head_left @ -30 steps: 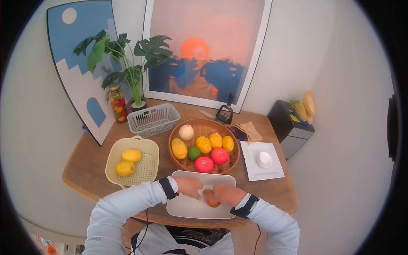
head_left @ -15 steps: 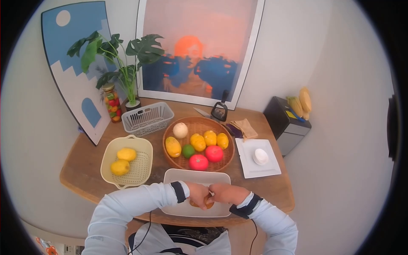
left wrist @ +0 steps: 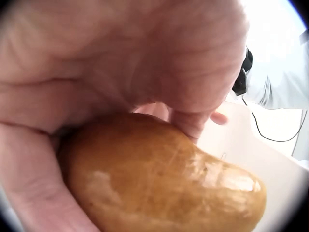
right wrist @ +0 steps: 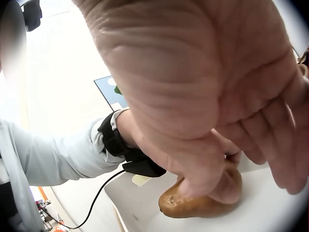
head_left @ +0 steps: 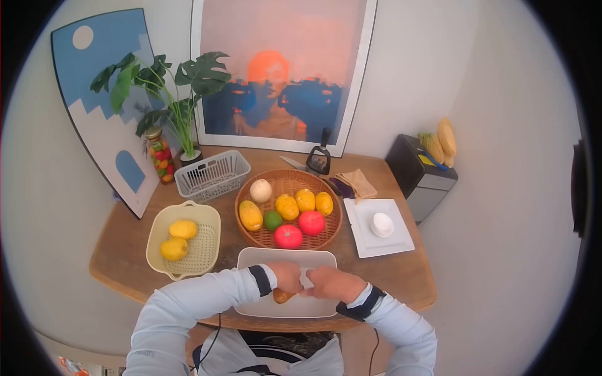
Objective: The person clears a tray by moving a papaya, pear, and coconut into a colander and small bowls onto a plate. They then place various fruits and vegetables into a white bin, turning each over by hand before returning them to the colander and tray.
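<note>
A glossy orange-brown oblong item (head_left: 282, 296) is held in the left hand (head_left: 285, 277), low over the white rectangular tray (head_left: 321, 308). Close up in the left wrist view, the left fingers curl round the item (left wrist: 164, 179), whose narrower end points right. The right hand (head_left: 333, 284) is just to the right of the left hand, above the same tray. In the right wrist view the right hand's fingers (right wrist: 285, 150) are extended beside the item (right wrist: 207, 205); whether its thumb touches the item cannot be told.
Behind the tray stands a wicker basket (head_left: 291, 176) of fruit, with a cream basket (head_left: 205, 250) holding two yellow fruits at left. A white plate (head_left: 370, 246) with a white cup is at right. Farther back are a grey basket (head_left: 213, 177), a knife and a peeler-like tool (head_left: 318, 161).
The brown item has shifted left and is now in the left hand. The right hand has drawn away from it, its fingers straightened. The head view has shifted slightly.
</note>
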Motion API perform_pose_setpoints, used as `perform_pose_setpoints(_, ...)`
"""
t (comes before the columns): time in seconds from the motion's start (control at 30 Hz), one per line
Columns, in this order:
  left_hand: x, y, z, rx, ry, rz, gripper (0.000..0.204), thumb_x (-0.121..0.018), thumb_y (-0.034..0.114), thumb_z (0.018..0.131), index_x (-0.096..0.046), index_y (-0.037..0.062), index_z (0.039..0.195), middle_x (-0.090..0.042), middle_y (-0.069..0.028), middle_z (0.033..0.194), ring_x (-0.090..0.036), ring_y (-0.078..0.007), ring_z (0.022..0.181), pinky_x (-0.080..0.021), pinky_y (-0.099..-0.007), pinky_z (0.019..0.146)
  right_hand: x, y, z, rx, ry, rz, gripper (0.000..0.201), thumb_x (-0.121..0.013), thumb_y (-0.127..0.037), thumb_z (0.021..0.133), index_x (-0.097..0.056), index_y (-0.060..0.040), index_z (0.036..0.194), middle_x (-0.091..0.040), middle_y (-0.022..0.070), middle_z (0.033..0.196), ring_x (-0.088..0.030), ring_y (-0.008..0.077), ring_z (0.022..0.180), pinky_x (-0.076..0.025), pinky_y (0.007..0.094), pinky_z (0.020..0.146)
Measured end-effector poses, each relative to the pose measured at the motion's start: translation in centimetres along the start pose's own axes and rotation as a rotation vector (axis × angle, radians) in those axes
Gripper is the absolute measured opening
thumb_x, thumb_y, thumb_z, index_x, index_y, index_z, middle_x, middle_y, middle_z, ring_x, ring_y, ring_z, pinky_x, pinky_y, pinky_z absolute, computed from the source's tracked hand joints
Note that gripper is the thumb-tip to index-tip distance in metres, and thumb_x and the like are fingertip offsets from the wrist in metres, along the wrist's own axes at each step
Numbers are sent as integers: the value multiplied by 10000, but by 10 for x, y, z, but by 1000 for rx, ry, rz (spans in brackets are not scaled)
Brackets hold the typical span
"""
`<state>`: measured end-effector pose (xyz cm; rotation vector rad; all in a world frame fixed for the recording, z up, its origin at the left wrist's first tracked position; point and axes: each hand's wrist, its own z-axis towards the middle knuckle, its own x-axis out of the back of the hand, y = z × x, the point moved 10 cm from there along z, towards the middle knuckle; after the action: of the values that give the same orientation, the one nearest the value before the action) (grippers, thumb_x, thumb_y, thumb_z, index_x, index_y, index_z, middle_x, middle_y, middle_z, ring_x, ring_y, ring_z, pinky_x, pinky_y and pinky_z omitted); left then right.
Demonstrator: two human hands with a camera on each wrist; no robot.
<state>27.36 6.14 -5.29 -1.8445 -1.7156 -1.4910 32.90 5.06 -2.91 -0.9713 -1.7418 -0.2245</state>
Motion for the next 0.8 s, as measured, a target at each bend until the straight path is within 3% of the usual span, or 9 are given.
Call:
perform_pose_setpoints(0.1, -2, -15, -2, 184, -69, -245, 396, -576, 297, 913, -700, -71, 991, -694, -192, 777, -677, -291, 532, -535, -391, 444, -3, -16, -2, 35, -96, 117, 616, -719, -485, 853, -602, 45, 1142, -678, 260, 1011, -648, 402, 995, -514, 429, 854)
perform_pose_setpoints(0.2, -13, -25, 12, 156, -126, -282, 322, -500, 155, 917, -689, -99, 980, -690, -214, 777, -693, -294, 550, -559, -376, 473, 2, -23, 0, -24, -21, 240, 697, -734, -516, 826, -592, 49, 1209, -684, 251, 1029, -655, 381, 1006, -524, 412, 839)
perform_pose_setpoints(0.3, -16, -20, 11, 154, -175, -266, 292, -486, 93, 891, -687, -97, 985, -687, -214, 765, -718, -288, 608, -574, -362, 494, -15, -22, -6, -177, -164, 523, 540, -751, -423, 807, -657, 2, 1127, -695, 220, 1014, -677, 359, 964, -537, 386, 824)
perform_pose_setpoints(0.4, -24, -21, 21, 63, -148, -318, 258, -530, 66, 844, -689, -83, 982, -693, -201, 786, -706, -269, 590, -549, -349, 483, -29, -11, 7, -135, -203, 335, 499, -763, -358, 789, -652, -10, 1129, -702, 204, 1016, -682, 345, 964, -535, 372, 827)
perform_pose_setpoints(0.5, -7, -8, 5, 17, -169, -57, 249, -634, 105, 813, -698, -44, 1003, -708, -168, 855, -707, -241, 659, -537, -338, 544, -35, 22, 32, -111, -52, 107, 496, -755, -263, 800, -598, 16, 1179, -699, 173, 1015, -667, 278, 959, -527, 348, 809)
perform_pose_setpoints(0.6, -18, -3, 7, -116, -209, -42, 329, -733, 183, 785, -692, -5, 1053, -715, -131, 922, -699, -217, 739, -527, -333, 617, -29, 6, 21, 86, -83, 259, 442, -764, -255, 791, -645, -7, 1136, -710, 152, 958, -659, 247, 925, -510, 324, 830)
perform_pose_setpoints(0.7, -36, 4, 15, -373, -215, 53, 389, -724, 290, 800, -695, -6, 1052, -704, -110, 862, -682, -230, 726, -565, -334, 627, -47, -4, 24, 87, -226, 389, 450, -783, -267, 772, -654, -36, 1136, -708, 124, 968, -656, 237, 916, -496, 307, 848)
perform_pose_setpoints(0.8, -43, -9, 23, -255, -260, -76, 393, -696, 307, 845, -692, -14, 1073, -709, -117, 889, -687, -228, 716, -567, -319, 630, -45, -6, 25, 122, -283, 451, 520, -807, -362, 735, -679, -78, 1151, -709, 114, 1005, -666, 269, 954, -524, 344, 828)
